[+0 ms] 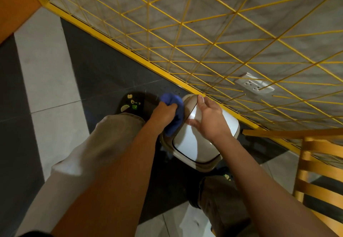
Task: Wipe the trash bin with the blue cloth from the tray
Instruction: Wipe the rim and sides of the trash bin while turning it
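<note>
A small white trash bin (189,144) with a swing lid stands on the floor between my feet, close to the wall. My left hand (164,113) is closed around a bunched blue cloth (174,113), which presses against the bin's left rim. My right hand (208,119) lies flat on the lid's far side, fingers spread, steadying it. The bin's lower body is hidden under the lid. No tray is in view.
A yellow wire grid (222,38) covers the marble wall just behind the bin, with a white power socket (254,85) behind it. A wooden chair (319,168) stands at the right. My dark shoe (130,104) sits left of the bin on the grey-and-white tiled floor.
</note>
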A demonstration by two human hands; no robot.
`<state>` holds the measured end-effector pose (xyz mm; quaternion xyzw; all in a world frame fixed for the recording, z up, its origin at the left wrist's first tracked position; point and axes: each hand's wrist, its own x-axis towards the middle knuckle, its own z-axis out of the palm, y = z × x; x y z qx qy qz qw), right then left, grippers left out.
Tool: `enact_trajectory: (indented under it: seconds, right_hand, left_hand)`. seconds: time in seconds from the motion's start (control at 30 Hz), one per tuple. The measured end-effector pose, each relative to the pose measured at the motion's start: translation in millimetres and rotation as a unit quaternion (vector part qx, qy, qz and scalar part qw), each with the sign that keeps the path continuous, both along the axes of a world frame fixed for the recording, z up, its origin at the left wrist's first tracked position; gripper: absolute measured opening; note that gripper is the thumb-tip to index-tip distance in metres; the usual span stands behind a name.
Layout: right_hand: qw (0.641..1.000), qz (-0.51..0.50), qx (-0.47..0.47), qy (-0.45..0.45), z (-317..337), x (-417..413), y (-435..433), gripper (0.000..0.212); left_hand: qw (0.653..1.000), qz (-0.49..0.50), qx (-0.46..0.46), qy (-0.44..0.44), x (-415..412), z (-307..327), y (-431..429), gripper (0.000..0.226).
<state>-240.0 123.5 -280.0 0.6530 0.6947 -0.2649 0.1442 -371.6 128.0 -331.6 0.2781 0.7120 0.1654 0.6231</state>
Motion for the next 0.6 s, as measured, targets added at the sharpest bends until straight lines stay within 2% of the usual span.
enact_trajectory:
  seconds: [0.27, 0.53, 0.6]
  right_hand:
    - [1.0, 0.001, 0.006, 0.002, -2, 1, 0, 0.087]
    - [1.0, 0.006, 0.002, -0.007, 3, -1, -1, 0.087]
    - [1.0, 0.002, 0.002, -0.004, 3, -1, -1, 0.087]
  left_hand:
    - [0.998, -0.063, 0.012, -0.026, 7, 6, 38, 0.048]
    - [0.993, -0.104, 0.017, 0.052, -5, -4, -8, 0.045]
    - [0.992, -0.086, 0.03, 0.083, -4, -1, -36, 0.045]
